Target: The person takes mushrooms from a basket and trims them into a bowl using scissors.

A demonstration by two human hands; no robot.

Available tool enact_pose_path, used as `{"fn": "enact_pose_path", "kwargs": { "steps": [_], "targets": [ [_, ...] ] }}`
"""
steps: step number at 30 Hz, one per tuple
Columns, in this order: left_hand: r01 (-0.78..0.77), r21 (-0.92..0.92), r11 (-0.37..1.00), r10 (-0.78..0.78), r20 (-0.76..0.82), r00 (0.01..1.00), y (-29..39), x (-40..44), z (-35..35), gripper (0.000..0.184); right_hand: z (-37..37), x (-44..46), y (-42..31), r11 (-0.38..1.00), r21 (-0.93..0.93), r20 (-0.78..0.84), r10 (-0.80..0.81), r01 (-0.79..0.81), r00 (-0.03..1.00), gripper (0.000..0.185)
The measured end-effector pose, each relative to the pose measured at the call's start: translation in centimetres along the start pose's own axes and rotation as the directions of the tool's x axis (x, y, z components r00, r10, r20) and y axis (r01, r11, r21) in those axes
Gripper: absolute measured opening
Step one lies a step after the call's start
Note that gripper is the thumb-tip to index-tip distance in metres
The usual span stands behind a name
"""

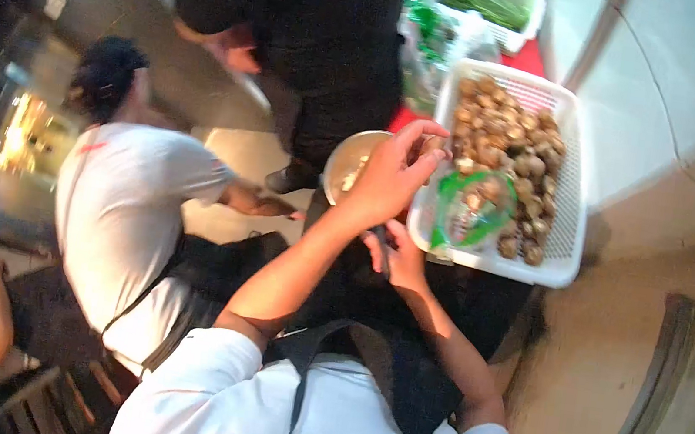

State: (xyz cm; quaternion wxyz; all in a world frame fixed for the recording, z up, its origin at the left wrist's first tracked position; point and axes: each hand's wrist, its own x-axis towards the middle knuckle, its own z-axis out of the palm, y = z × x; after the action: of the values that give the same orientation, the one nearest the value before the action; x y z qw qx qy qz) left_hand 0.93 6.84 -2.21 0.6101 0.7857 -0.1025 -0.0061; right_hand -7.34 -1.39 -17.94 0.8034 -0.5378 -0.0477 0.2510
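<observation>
My left hand (pixel 402 171) is at the left edge of a white plastic basket (pixel 577 195), fingers apart and partly curled, with nothing visible between them. Brown mushrooms (pixel 500 123) fill much of the basket. A green and clear plastic bag (pixel 476 208) lies on them at the near left. Below my left hand, my right hand (pixel 402 259) is closed around a dark, narrow tool (pixel 384 246) that looks like a small knife; its tip is hard to make out. A round pale bowl (pixel 338 172) with light pieces inside is partly hidden behind my left hand.
A co-worker in a white shirt (pixel 134 206) sits close on my left, arm stretched toward the bowl. Another person in dark clothes (pixel 326 47) stands ahead. Plastic bags (pixel 440 45) and a tray of greens (pixel 498 4) lie beyond the basket. A wall (pixel 669 110) runs along the right.
</observation>
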Motion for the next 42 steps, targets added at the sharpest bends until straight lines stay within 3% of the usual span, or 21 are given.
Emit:
{"fn": "enact_pose_path", "kwargs": {
  "steps": [3,4,6,9,12,13,16,17,19,22,26,30,33,34,38,39,40,42],
  "targets": [
    [0.048,-0.033,0.998,-0.055,-0.270,0.961,-1.7,-2.1,-1.9,0.029,0.4,-0.2,0.1,1.000,0.007,-0.121,0.018,-0.017,0.993,0.050],
    [-0.011,-0.045,0.999,-0.005,-0.344,0.939,-3.7,-2.4,-2.5,0.027,0.8,-0.3,-0.6,0.999,0.040,-0.156,0.040,-0.034,0.987,0.050],
    [0.085,0.086,0.993,-0.035,-0.463,0.886,-5.5,-3.8,-3.7,0.025,1.1,-0.3,-0.7,1.000,0.014,-0.167,0.018,-0.015,0.986,0.046],
    [0.134,0.086,0.987,-0.062,-0.566,0.822,-6.6,-5.6,-4.2,0.026,1.3,-0.9,-1.9,0.999,-0.014,-0.157,0.039,-0.042,0.987,0.048],
    [0.084,0.173,0.981,0.028,-0.560,0.828,-8.7,-6.6,-4.4,0.024,0.8,-0.3,-0.1,0.975,-0.195,-0.153,-0.140,0.109,0.978,0.049],
    [0.185,0.006,0.983,-0.154,-0.525,0.837,-8.3,-7.0,-4.4,0.023,0.9,-0.3,0.0,0.963,-0.223,-0.146,-0.190,0.154,0.971,0.049],
    [0.051,-0.219,0.975,-0.156,-0.497,0.854,-8.9,-6.6,-4.2,0.025,1.3,-0.3,0.3,0.911,-0.300,-0.135,-0.334,0.282,0.933,0.049],
    [0.077,-0.249,0.966,-0.190,-0.472,0.861,-8.5,-6.5,-4.4,0.028,1.2,-0.6,-0.1,0.878,-0.395,-0.119,-0.340,0.270,0.933,0.052],
    [0.078,-0.244,0.967,-0.182,-0.439,0.880,-8.7,-6.4,-4.9,0.028,1.4,-0.9,-1.2,0.790,-0.551,-0.114,-0.391,0.270,0.913,0.057],
    [0.097,-0.318,0.943,-0.229,-0.412,0.882,-8.1,-6.1,-5.0,0.031,1.7,-1.4,-3.0,0.524,-0.792,-0.037,-0.555,0.314,0.831,0.055],
    [0.123,-0.386,0.914,-0.285,-0.397,0.873,-8.1,-6.3,-5.0,0.033,2.1,-1.9,-3.7,0.573,-0.780,-0.102,-0.511,0.250,0.854,0.058],
    [0.096,-0.399,0.912,-0.269,-0.404,0.874,-7.6,-6.8,-4.4,0.031,2.2,-2.0,-4.3,0.504,-0.838,-0.078,-0.489,0.208,0.869,0.058],
    [0.198,-0.061,0.978,-0.205,-0.404,0.891,-7.8,-7.7,-4.8,0.031,2.3,-1.8,-4.2,0.400,-0.898,-0.052,-0.510,0.183,0.859,0.056],
    [0.135,-0.019,0.991,-0.129,-0.456,0.881,-9.5,-7.9,-4.4,0.030,2.3,-2.0,-4.2,0.388,-0.906,-0.050,-0.494,0.169,0.868,0.056],
    [0.189,-0.102,0.977,-0.215,-0.417,0.883,-9.7,-8.9,-4.1,0.031,1.8,-2.0,-3.7,0.198,-0.951,0.088,-0.562,0.237,0.822,0.056],
    [0.125,0.067,0.990,-0.084,-0.436,0.896,-9.6,-9.1,-4.1,0.031,1.8,-1.9,-3.7,0.119,-0.962,0.122,-0.616,0.246,0.778,0.054],
    [0.138,-0.012,0.990,-0.127,-0.466,0.876,-9.8,-9.1,-3.8,0.031,1.8,-1.8,-3.4,0.091,-0.959,0.146,-0.652,0.268,0.744,0.053],
    [0.111,0.046,0.993,-0.076,-0.469,0.880,-10.0,-8.6,-4.0,0.032,1.9,-1.5,-3.4,0.138,-0.949,0.136,-0.628,0.283,0.766,0.051]
  ]
}}
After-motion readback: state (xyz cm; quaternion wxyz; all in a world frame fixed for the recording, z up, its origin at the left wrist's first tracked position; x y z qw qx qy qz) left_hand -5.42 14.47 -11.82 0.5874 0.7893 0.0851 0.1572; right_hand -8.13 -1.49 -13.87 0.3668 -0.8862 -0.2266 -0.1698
